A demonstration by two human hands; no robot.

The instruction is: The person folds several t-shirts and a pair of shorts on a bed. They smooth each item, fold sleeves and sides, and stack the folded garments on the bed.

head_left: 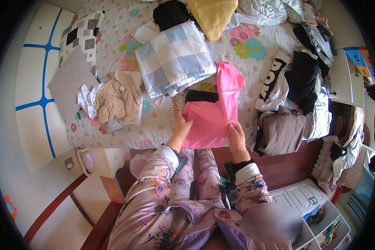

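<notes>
In the head view, the person's left hand (182, 126) pinches the left edge of a bright pink, smooth cloth garment (209, 126), and the right hand (237, 138) grips its right edge between thumb and fingers. The garment lies at the near edge of a pale, flower-printed bedsheet (160, 127). Along its upper-left edge sits a flat black cloth piece (201, 96); just beyond is a folded blue-and-white checked fabric bundle (177, 58).
</notes>
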